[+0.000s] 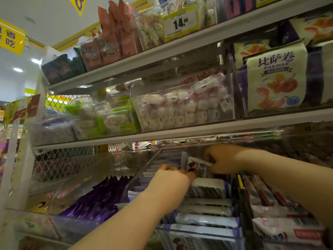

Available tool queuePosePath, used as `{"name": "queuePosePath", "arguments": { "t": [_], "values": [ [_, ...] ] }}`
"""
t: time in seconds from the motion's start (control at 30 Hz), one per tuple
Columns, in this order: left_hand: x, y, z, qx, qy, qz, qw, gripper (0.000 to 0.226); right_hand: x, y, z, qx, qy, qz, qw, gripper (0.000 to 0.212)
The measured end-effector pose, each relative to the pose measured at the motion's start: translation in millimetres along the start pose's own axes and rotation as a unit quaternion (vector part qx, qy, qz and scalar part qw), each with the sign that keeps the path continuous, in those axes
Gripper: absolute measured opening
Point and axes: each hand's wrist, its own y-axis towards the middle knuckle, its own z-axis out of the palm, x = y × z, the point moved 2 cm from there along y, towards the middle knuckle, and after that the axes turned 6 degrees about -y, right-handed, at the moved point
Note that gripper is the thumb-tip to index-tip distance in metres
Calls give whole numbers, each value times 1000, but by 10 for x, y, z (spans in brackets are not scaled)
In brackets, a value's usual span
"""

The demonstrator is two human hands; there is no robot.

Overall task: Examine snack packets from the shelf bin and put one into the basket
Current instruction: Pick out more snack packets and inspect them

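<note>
- The snack packets filled a clear shelf bin on the lowest visible shelf, white-and-purple wrappers stacked front to back, the row running from the near lip up toward the back wall.
- The shelf above hung low over that bin, and there it was, only a narrow slot of open room between its front edge and the tops of the packets.
- Both forearms reached up into that slot from below, side by side, well inside the bin's front edge.
- To the left, a bin of purple packets sat just beside the clear divider wall; to the right, pink-and-white packets lay past a dark divider edge.
- The right hand was clenched round the top edge of one packet, lifted and tilted above the stack, close under the upper shelf.
- The left hand had its fingers closed on the lower edge of that same packet, knuckles toward the camera, resting just over the packets beneath.
- A yellow price tag showed 14.98 on the top shelf, well apart.
</note>
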Motion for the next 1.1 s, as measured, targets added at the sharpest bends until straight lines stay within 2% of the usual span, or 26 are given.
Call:
{"name": "queuePosePath", "arguments": {
  "t": [0.07, 0.13, 0.2, 0.27, 0.37, 0.4, 0.47, 0.5, 0.57, 0.67, 0.73, 0.77, 0.83, 0.97, 1.1],
  "values": [
    [-59, 7, -18, 30, -16, -18, 999, 53, 21, 16, 1, -4, -24, -4, 1000, 6],
    [-58, 15, -57, 10, -84, -57, 995, 46, 24, 15, -11, 2, -23, -3, 1000, 8],
    [10, 28, -121, -64, -157, -113, 979, 55, 5, -1, -27, 10, -9, -2, 1000, 15],
    [103, 45, -142, -131, -203, -160, 957, 74, 8, -9, -20, 11, -10, -8, 1000, 13],
    [149, 107, -53, -51, -326, -170, 928, 98, 50, -1, 2, 13, -12, -26, 1000, 7],
    [129, 140, -23, -25, -385, -161, 908, 99, 59, -3, -10, 20, 14, -29, 999, 9],
    [106, 207, 3, -26, -464, -141, 874, 89, 41, -12, -58, 24, 84, -24, 996, 13],
    [105, 230, 9, -38, -470, -132, 872, 77, 12, -20, -88, 10, 92, -21, 996, 16],
    [118, 235, 4, -46, -429, -114, 895, 48, -65, -34, -126, -15, 24, -12, 1000, 15],
    [148, 180, -53, -59, -379, -83, 920, 24, -136, -46, -107, 46, -84, 19, 995, 16],
    [158, 141, -113, -83, -357, -56, 929, 23, -136, -12, -115, 80, -111, 38, 990, 11],
    [158, 121, -139, -86, -340, -48, 935, 23, -117, 9, -123, 80, -123, 38, 988, 4],
    [169, 89, -165, -77, -309, -35, 947, 26, -81, 59, -134, 48, -125, 23, 991, 5],
    [201, 70, -202, -58, -273, -32, 960, 31, -38, 109, -107, -20, -54, -29, 998, 34],
    [176, 84, -201, -43, -247, -37, 967, 33, 21, 114, -80, -103, -70, -82, 989, 43]
  ]
}}
